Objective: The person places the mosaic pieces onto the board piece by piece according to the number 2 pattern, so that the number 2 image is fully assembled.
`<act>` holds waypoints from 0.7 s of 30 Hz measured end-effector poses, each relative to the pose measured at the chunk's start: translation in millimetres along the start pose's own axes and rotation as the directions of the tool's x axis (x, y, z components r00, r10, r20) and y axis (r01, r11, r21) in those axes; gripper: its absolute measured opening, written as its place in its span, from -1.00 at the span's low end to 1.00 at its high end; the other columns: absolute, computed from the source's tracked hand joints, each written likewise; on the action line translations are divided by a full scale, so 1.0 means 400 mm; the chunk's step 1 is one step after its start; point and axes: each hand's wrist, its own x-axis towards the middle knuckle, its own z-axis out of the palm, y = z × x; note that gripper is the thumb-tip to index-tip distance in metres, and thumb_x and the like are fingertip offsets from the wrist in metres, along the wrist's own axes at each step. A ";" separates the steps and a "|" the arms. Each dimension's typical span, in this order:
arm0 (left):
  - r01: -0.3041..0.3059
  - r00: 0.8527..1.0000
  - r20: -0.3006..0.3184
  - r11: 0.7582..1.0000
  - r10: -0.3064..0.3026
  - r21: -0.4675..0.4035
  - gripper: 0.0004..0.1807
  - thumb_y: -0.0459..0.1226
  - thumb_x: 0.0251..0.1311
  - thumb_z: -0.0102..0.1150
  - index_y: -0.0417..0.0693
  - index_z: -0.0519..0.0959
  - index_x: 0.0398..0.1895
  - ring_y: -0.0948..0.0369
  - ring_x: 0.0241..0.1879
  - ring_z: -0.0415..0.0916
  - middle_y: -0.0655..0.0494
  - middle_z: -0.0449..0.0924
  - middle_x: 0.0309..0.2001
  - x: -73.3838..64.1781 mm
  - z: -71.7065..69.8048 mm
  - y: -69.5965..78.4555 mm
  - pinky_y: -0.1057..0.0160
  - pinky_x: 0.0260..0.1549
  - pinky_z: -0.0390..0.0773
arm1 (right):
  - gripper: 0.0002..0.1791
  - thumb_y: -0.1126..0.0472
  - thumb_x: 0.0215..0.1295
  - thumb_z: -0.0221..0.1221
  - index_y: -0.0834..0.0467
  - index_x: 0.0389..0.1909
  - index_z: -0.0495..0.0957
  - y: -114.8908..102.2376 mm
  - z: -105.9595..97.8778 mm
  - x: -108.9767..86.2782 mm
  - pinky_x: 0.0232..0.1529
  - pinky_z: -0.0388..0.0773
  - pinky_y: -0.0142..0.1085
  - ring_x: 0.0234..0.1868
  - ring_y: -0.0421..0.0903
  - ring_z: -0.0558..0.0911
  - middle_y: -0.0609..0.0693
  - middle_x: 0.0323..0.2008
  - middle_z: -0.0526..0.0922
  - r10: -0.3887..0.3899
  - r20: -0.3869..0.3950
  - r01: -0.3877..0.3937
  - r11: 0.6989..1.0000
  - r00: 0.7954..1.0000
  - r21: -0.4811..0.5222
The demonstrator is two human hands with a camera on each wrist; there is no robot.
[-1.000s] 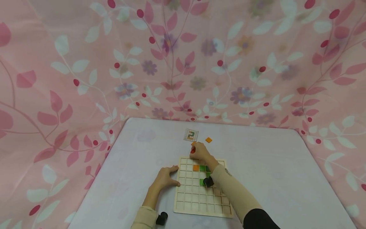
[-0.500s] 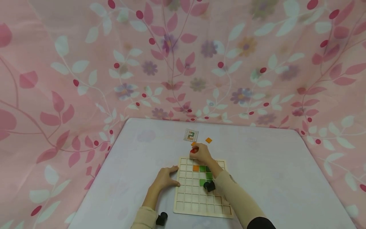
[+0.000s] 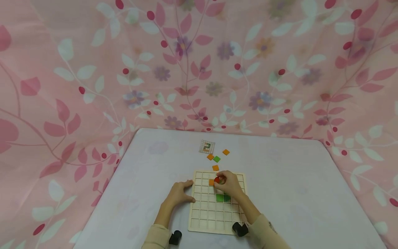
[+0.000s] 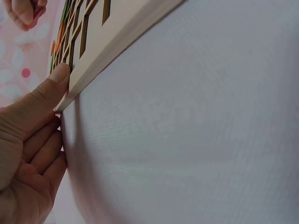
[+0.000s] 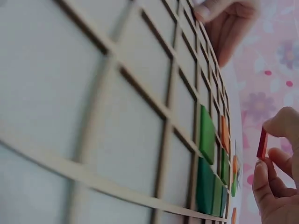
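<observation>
A pale wooden grid board (image 3: 190, 218) lies on the white table. My left hand (image 3: 178, 193) rests at its left edge with thumb and forefinger spread; in the left wrist view the thumb (image 4: 49, 88) lies on the frame. My right hand (image 3: 230, 186) pinches a small red tile (image 3: 217, 180) between thumb and forefinger, over the board's far rows. Seen edge-on in the right wrist view, the red tile (image 5: 262, 142) is held above the grid. An orange tile (image 3: 211, 182), a green tile (image 3: 219, 197) and a dark green tile (image 3: 227, 198) sit in cells; the right hand partly hides others.
Beyond the board lie a loose green tile (image 3: 216, 159) and orange tiles (image 3: 215, 167), one farther right (image 3: 226, 152). Behind them is a gridded pattern card (image 3: 206, 147) showing a coloured figure. Pink floral cloth (image 3: 199, 69) hangs behind the table.
My right hand has come back toward me from beyond the board, bringing the red tile over the grid. Loose green and orange tiles it covered now show. The left hand stays put.
</observation>
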 end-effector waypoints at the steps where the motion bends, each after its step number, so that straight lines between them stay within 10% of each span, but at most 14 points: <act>1: 0.000 1.000 0.001 1.000 0.000 0.002 -0.14 -0.22 -0.39 0.58 -0.38 0.48 0.11 -0.12 0.18 0.40 -0.21 0.48 0.13 0.001 0.001 -0.002 -0.06 0.19 0.35 | -0.70 0.36 -0.07 0.33 0.39 -0.26 0.58 0.000 0.004 -0.010 -0.44 0.51 -0.43 -0.43 -0.06 0.51 0.08 -0.38 0.58 -0.016 0.000 0.016 0.999 1.000 -0.035; 12: -0.004 1.000 0.007 1.000 0.004 0.011 -0.14 -0.21 -0.41 0.58 -0.36 0.48 0.11 -0.12 0.17 0.41 -0.21 0.48 0.13 0.001 0.007 -0.009 -0.06 0.19 0.35 | -0.77 0.30 -0.15 0.32 0.25 -0.38 0.60 -0.022 0.046 -0.098 -0.40 0.49 -0.38 -0.38 -0.17 0.46 -0.02 -0.41 0.56 0.028 0.070 -0.006 0.957 0.997 -0.291; 21: 0.002 1.000 0.003 1.000 -0.002 -0.015 -0.13 -0.23 -0.40 0.58 -0.37 0.47 0.12 -0.12 0.19 0.39 -0.21 0.47 0.14 0.001 0.007 -0.009 -0.06 0.20 0.34 | -0.78 0.31 -0.18 0.30 0.22 -0.40 0.60 -0.035 0.074 -0.134 -0.42 0.47 -0.42 -0.36 -0.19 0.42 -0.04 -0.37 0.49 -0.006 0.010 0.009 0.953 1.000 -0.301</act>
